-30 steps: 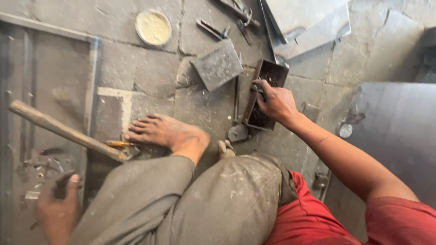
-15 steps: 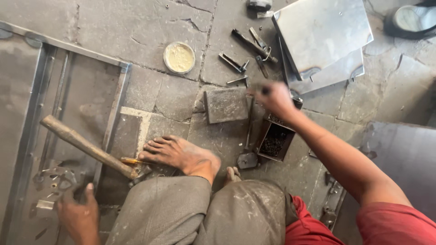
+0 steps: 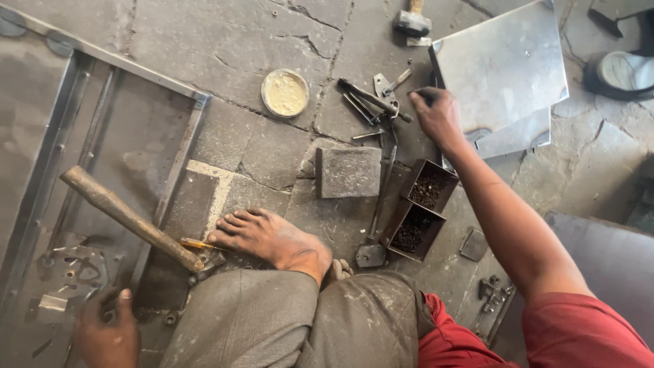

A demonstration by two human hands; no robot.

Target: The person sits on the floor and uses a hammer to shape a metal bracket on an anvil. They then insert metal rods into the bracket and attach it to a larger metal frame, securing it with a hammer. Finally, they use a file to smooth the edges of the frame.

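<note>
My right hand reaches far out to the left edge of a bare metal sheet. Its fingers are curled, and a small dark piece shows at the fingertips. Just left of it lie pliers and thin metal tools. Below my forearm stands a two-compartment metal box filled with small dark bits. My left hand rests low at the left on a steel frame, among small cut metal pieces. Its thumb points up and its fingers are hidden.
A wooden-handled hammer lies across the frame beside my bare foot. A square steel block, a round tin of yellowish paste, a second hammer, a shoe and a large grey sheet lie on the cracked stone floor.
My right hand left the metal box and moved up and away to the sheet's edge. The view shifted, bringing the sheet and tools closer to centre. My left hand barely moved.
</note>
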